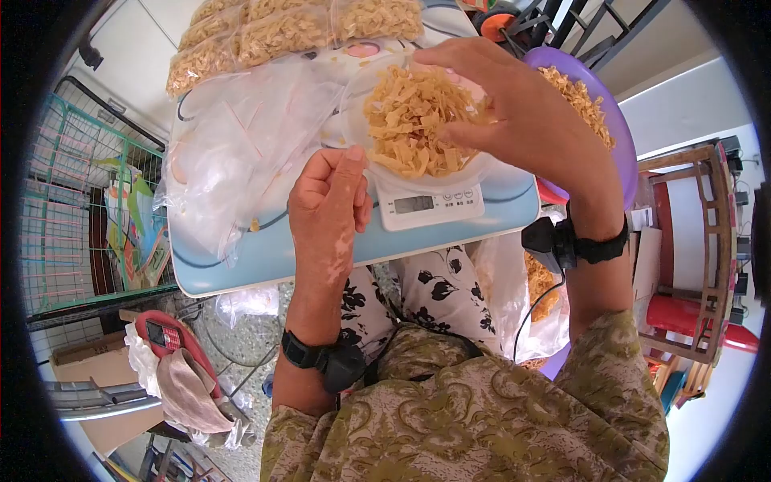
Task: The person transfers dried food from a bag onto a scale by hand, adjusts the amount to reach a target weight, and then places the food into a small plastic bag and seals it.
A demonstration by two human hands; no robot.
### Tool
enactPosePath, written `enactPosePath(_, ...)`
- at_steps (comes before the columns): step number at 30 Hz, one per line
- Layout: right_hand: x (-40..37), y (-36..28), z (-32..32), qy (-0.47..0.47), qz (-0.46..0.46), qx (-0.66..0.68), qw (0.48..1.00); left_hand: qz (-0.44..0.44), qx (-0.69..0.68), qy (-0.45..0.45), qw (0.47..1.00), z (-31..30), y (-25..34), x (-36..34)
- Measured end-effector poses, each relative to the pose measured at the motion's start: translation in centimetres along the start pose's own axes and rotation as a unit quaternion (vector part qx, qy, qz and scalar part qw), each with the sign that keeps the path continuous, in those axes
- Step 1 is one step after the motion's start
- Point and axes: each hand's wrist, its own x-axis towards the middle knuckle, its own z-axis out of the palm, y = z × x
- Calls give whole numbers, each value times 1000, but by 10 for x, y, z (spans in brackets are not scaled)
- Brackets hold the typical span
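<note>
A clear bag of pale yellow snack strips (418, 120) rests on a small white digital scale (430, 205) on a light blue table (265, 249). My right hand (514, 104) reaches over the strips, its fingertips touching the top of the pile. My left hand (329, 209) sits at the left side of the scale, thumb up against the bag's plastic edge, fingers curled. Both wrists wear black bands.
Empty clear bags (241, 136) lie left of the scale; filled snack bags (281, 28) lie at the table's far edge. A purple basin (598, 104) of strips stands at right, above a large plastic bag (538, 289). A green wire rack (88, 193) stands left, a wooden chair (699, 241) right.
</note>
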Motion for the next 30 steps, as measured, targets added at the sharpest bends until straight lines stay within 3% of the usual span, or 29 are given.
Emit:
enactPosePath(1, -1, 0, 1, 0, -1, 0, 1000, -2, -3, 4, 1000, 0, 0, 0)
enactPosePath(3, -5, 2, 6, 50, 92, 64, 992, -4, -6, 8, 1000, 0, 0, -1)
enactPosePath(10, -7, 2, 20, 161, 92, 163, 969, 7, -6, 15, 1000, -5, -4, 0)
enactPosePath(12, -11, 7, 23, 255, 87, 177, 947, 5, 0, 24, 1000, -10, -4, 1)
enactPosePath(13, -15, 7, 23, 255, 89, 178, 946, 8, 18, 37, 999, -14, -3, 2)
enactPosePath(15, -25, 7, 25, 311, 148, 206, 916, 10, 37, 50, 998, -20, -3, 5)
enactPosePath(19, -59, 24, 50, 338, 190, 270, 881, 44, 91, 69, 992, -29, -15, 14)
enactPosePath(21, -77, 23, 61, 337, 267, 317, 846, 55, 102, 68, 991, -31, -22, 14)
enactPosePath(24, -99, 27, 81, 334, 309, 338, 824, 101, 133, 51, 985, -29, -30, 12)
enactPosePath(30, -118, 30, 110, 317, 359, 344, 808, 149, 189, 40, 970, -28, -37, 8)
